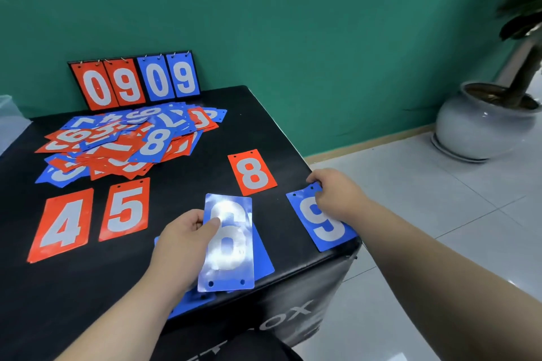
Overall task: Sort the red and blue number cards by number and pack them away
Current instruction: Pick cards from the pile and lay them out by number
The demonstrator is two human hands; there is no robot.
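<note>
Barely made out the digit on the glossy blue card showing a 6 [227, 246], washed pale by glare, punch holes at its near edge. Found it pinched in the left grip [181, 243], thumb across its face, over the black cloth-covered counter [205, 132]. Could not count the plain blue cards [262, 258] beneath, mostly covered by that card and the forearm. Saw the right grip [337, 193] grasping the far edge of the flat blue 9 card [325, 228] at the counter's right corner, hiding its upper part. Counted three flat singles: red 4 card [63, 224], red 5 card [125, 209], red 8 card [252, 172]. Counted four on the black upright scoreboard stand [135, 80]: red 0, red 9, blue 0, blue 9. Could not count the jumbled heap of red and blue cards [129, 141], overlapping. Noted a white ceramic plant pot [475, 123] on the floor, its plant cut off at the frame edge.
</note>
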